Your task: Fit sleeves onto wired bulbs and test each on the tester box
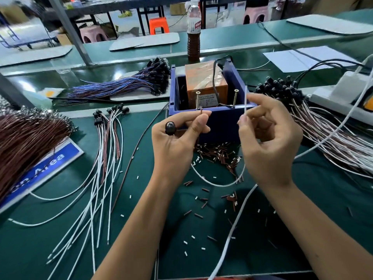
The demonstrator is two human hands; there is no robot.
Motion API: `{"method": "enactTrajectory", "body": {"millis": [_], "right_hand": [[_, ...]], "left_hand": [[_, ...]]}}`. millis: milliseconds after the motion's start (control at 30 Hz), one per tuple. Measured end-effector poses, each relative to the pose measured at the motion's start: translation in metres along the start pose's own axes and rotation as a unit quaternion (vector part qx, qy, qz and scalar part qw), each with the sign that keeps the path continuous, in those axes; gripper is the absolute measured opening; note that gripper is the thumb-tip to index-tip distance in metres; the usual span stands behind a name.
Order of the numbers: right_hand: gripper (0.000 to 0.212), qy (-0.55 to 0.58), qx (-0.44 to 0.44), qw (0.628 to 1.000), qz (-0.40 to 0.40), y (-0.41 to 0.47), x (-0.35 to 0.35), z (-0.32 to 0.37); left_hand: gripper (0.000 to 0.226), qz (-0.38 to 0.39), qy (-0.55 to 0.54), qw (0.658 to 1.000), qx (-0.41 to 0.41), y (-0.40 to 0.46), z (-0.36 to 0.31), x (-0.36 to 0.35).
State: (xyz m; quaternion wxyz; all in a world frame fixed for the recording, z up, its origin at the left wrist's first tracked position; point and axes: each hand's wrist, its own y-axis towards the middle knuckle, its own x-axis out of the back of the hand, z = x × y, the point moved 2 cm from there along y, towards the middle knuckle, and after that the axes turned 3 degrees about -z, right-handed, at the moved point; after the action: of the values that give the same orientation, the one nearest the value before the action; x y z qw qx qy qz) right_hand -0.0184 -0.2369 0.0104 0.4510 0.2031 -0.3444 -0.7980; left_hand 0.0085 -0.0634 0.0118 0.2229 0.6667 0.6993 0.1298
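A bottle (194,31) of brown drink stands upright at the far middle. Paper sheets (308,58) lie far right, a blue sign (43,168) near left, and an orange stool (159,25) and pink stools (92,34) beyond the bench.

A dark green mat (60,239) is covering the bench, where a deep blue tester box (220,122) is holding an orange block (203,81) and two brass-coloured screws (235,98). White and brown wires (105,158) are lying at left beside a brown bundle (26,142), blue and purple wires (121,85) are showing far left, brown and white sleeves (220,154) are scattering near the box, and a glossy black bulb (170,127) is gleaming.
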Motion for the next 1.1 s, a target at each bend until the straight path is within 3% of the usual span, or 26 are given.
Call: {"method": "enactTrajectory", "body": {"millis": [133, 400, 733, 1100], "right_hand": [[0.030, -0.088, -0.009, 0.994, -0.069, -0.003, -0.002, -0.007], [0.039, -0.128, -0.038, 0.991, -0.023, -0.005, -0.008, -0.004], [0.047, -0.159, -0.002, 0.987, 0.010, -0.004, -0.009, -0.003], [0.035, -0.174, 0.010, 0.985, 0.006, -0.001, -0.010, -0.004]], "left_hand": [[0.011, -0.092, 0.037, 0.994, -0.034, 0.003, -0.002, -0.003], [0.010, -0.181, 0.130, 0.973, -0.052, 0.003, 0.002, -0.013], [0.029, -0.202, 0.197, 0.957, -0.065, 0.001, -0.004, -0.016], [0.024, -0.205, 0.196, 0.957, -0.068, 0.000, -0.004, -0.015]]}}
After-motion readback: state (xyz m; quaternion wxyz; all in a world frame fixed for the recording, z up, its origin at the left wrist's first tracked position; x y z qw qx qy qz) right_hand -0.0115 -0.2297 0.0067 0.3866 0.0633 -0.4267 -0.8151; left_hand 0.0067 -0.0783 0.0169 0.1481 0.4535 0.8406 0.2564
